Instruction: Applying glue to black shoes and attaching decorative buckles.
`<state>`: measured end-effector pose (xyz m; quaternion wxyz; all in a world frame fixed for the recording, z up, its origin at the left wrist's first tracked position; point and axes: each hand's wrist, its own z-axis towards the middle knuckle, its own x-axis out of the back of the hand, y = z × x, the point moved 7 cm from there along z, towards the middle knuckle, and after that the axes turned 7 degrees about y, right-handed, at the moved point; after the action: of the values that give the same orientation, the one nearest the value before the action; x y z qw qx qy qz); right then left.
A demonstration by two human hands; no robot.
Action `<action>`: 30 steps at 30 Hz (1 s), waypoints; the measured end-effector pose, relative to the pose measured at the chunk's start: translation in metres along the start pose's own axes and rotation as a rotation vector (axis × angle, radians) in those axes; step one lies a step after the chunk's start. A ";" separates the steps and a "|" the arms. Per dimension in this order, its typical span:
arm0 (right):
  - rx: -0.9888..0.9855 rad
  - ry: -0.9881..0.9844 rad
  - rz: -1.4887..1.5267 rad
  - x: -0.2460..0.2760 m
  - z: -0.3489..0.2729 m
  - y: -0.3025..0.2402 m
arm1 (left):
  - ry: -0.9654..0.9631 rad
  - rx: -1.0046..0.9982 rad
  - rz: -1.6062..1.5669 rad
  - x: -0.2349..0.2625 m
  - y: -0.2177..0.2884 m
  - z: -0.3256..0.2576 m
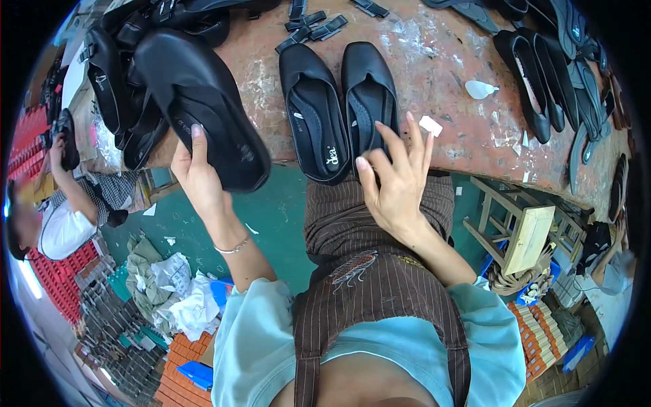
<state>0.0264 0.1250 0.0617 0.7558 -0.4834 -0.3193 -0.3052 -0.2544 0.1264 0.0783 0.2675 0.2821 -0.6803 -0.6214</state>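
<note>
My left hand (pixel 198 166) is closed on a black shoe (pixel 196 81), its thumb laid over the shoe's inner side and its other fingers hidden beneath. That shoe is raised and tilted at the left of the table's near edge. Two more black slip-on shoes, a left one (pixel 308 88) and a right one (pixel 369 74), stand side by side in front of me, toes pointing away and heels at the edge. Over the heel of the right one hovers my right hand (pixel 397 180), fingers spread and nothing seen in them; whether a fingertip touches the shoe I cannot tell.
Black strap pieces (pixel 312 27) lie at the far side of the worn red table (pixel 434 74). More black shoes crowd its left and right. A white bulb-shaped piece (pixel 480 89) and a paper scrap (pixel 430 125) lie right. Another person (pixel 64 210) works at far left; a wooden stool (pixel 522 230) stands right.
</note>
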 end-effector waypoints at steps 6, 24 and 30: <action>-0.061 -0.230 0.030 -0.036 0.027 0.000 | -0.177 -0.079 0.563 -0.002 -0.080 -0.009; -0.457 0.563 0.153 0.078 0.021 0.169 | -0.892 0.500 -0.241 -0.158 -0.016 -0.152; -0.559 0.307 0.431 0.044 0.041 0.199 | -0.356 0.864 -0.729 -0.216 -0.092 -0.165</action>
<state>0.1986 0.2254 0.0028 0.6805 -0.6757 0.0019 -0.2835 0.0193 0.1605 -0.0023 -0.2205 0.4722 -0.7653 -0.3779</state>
